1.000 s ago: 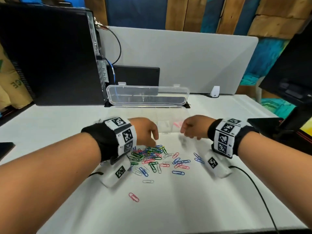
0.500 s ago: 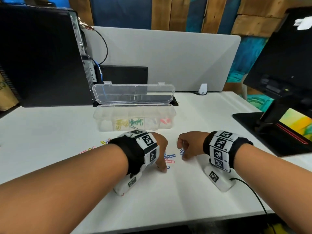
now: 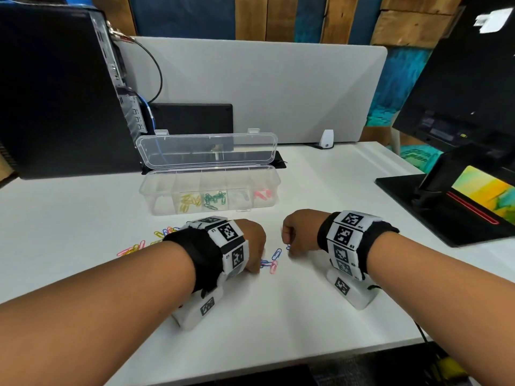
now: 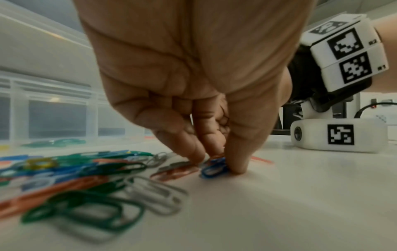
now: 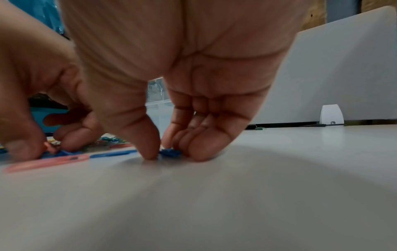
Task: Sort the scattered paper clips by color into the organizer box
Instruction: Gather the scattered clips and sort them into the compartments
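A clear organizer box [image 3: 156, 190] stands open on the white desk, with yellow, green, pale and pink clips in separate compartments. Scattered paper clips [image 4: 86, 169] of several colors lie in front of it, partly hidden under my left arm in the head view. My left hand [image 3: 255, 264] is down on the desk, its thumb and fingers [image 4: 236, 163] pinching a blue paper clip [image 4: 212, 169]. My right hand [image 3: 289, 246] is just to its right, thumb and fingers [image 5: 199, 152] closed on another blue paper clip [image 5: 171, 152] that lies on the desk.
A black computer tower [image 3: 61, 93] stands at the back left, and a grey divider panel [image 3: 264, 87] runs behind the box. A monitor and its black base [image 3: 446, 207] sit at the right. A loose blue clip [image 3: 276, 253] and a pink clip [image 3: 274, 267] lie between my hands.
Both hands have drawn back from the box and come down onto the clips nearer me. The head view has shifted, so the box and its compartments now show in full.
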Tool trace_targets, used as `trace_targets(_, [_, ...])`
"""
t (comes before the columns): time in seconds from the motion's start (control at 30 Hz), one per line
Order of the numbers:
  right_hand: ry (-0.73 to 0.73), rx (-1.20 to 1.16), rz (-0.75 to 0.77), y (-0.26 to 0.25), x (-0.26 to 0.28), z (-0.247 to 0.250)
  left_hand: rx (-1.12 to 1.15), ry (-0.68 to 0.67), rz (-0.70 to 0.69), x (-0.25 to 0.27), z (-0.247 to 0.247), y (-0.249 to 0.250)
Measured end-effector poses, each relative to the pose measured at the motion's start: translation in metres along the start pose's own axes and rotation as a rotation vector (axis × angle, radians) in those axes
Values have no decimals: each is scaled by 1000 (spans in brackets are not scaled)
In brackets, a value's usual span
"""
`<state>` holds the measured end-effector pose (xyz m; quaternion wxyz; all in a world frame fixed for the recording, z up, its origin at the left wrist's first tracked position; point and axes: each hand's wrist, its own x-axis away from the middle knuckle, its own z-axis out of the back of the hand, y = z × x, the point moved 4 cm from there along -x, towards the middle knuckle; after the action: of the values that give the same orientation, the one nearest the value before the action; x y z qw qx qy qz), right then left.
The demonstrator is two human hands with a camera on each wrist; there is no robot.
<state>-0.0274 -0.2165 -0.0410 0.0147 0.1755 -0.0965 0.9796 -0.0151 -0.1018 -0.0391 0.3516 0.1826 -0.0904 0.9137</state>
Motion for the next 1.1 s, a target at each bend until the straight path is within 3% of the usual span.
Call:
trace_targets(0.47, [-7,8,-34,-1,-1,-2,184,43,-35,10,-1,-16])
trace_targets(0.7, [5,50,-15,-2,-1,0,341,146,-51,19,16,-27])
trace_targets(0.93, [-28,23,28,-4,-2,0,655,39,11,15,10,-42])
trace_targets(1.0, [-27,20,43,-5,-3,0,628,55,36,14,7,-44])
trace_targets(1.1, [-23,-31,55,-6,-5,2,353,142,63,15,8,-45])
